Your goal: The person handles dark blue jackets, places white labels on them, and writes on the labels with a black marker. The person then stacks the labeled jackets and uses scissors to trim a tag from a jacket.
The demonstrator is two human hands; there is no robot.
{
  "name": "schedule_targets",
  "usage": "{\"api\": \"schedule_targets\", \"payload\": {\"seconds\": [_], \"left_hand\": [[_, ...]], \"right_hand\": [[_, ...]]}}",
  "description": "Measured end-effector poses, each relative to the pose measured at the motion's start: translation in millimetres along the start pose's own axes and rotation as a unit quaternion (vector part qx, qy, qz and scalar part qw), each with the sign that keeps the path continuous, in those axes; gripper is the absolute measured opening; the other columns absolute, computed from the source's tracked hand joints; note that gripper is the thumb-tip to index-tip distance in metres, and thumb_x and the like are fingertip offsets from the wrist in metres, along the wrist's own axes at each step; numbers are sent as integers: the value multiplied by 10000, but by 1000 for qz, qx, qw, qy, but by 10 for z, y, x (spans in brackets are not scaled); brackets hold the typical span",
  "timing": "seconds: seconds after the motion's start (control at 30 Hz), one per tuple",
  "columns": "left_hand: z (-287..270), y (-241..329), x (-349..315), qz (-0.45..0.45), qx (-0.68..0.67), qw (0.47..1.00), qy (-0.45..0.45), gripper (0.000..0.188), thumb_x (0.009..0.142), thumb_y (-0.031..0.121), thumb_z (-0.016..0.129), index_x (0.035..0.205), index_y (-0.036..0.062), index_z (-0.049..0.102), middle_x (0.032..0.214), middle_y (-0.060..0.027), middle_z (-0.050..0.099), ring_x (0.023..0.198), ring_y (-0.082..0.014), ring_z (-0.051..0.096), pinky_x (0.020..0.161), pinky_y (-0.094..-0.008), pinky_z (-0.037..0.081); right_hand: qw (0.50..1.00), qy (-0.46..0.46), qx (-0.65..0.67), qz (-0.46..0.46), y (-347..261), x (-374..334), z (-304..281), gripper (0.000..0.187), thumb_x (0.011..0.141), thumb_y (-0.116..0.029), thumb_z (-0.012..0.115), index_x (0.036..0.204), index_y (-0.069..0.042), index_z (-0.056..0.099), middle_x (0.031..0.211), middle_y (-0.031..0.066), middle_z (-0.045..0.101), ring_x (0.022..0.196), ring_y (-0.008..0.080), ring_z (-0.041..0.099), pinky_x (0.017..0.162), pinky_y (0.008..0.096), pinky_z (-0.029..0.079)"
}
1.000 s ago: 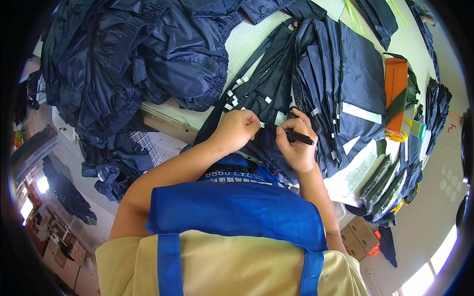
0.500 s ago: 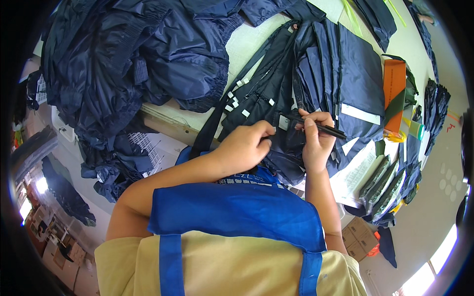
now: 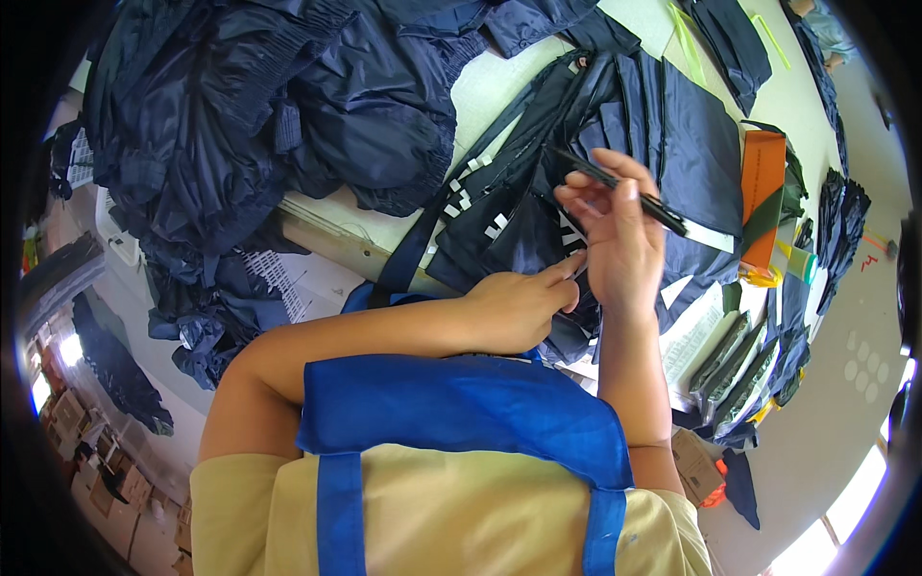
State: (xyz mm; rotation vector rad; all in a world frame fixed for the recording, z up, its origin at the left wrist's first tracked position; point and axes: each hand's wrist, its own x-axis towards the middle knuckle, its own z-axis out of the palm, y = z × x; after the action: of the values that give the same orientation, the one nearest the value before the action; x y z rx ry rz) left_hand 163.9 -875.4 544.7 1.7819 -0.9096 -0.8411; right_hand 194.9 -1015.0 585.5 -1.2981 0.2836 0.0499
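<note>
My right hand (image 3: 619,226) holds a black pen (image 3: 665,213) slantwise between thumb and fingers, raised over the dark garments. Below and beside it, my left hand (image 3: 528,305) rests low on the cloth, its index finger reaching toward my right wrist and the other fingers curled. Whatever it pinches is hidden. Under both hands lies a stack of dark navy garments (image 3: 523,216), fanned out in layers, with small white labels (image 3: 496,227) along their edges. Folded garments (image 3: 696,144) lie to the right of these.
A heap of navy garments with gathered edges (image 3: 365,125) covers the table's left side. An orange box (image 3: 763,192) stands at the right, near a tape roll (image 3: 799,264) and several plastic-wrapped packs (image 3: 735,370). The table's wooden edge (image 3: 331,230) runs close to my left arm.
My right hand has lifted with the pen, away from the labels. My left hand has moved right and nearer to me, and the labels have shifted.
</note>
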Motion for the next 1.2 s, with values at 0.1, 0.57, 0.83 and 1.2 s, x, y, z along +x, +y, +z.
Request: {"api": "schedule_targets", "payload": {"seconds": [0.1, 0.57, 0.83, 1.2], "left_hand": [[-57, -58, -38, 0, -13, 1000, -19, 195, 802, 81, 545, 995, 73, 520, 1259, -167, 508, 772, -370, 640, 655, -484, 509], [-225, -627, -155, -197, -270, 904, 268, 173, 857, 81, 640, 986, -34, 645, 843, -76, 684, 752, -83, 606, 674, -215, 457], [-183, -672, -182, -204, -307, 888, 275, 168, 873, 47, 612, 998, -52, 665, 878, -67, 692, 772, -71, 609, 695, -214, 470], [-166, -651, -173, -195, -284, 890, 298, 164, 872, 16, 597, 1000, -56, 667, 860, -68, 697, 748, -68, 614, 675, -210, 475]], "right_hand": [[995, 0, -58, 79, 223, -16, 45, 291, 1005, -242, 466, 1169, -19, 557, 977, 69, 639, 919, 129, 590, 853, 266, 443], [957, 5, -272, -96, 637, -260, -112, 79, 832, -31, 635, 872, -6, 571, 735, 43, 604, 672, 103, 569, 960, 388, 458], [932, -32, -346, -103, 652, -249, -58, 95, 794, -33, 664, 844, -9, 587, 741, 87, 628, 674, 192, 629, 985, 434, 448], [920, -8, -368, -134, 664, -242, -63, 90, 795, -13, 651, 819, -1, 565, 743, 104, 618, 709, 237, 636, 963, 422, 470]]}}
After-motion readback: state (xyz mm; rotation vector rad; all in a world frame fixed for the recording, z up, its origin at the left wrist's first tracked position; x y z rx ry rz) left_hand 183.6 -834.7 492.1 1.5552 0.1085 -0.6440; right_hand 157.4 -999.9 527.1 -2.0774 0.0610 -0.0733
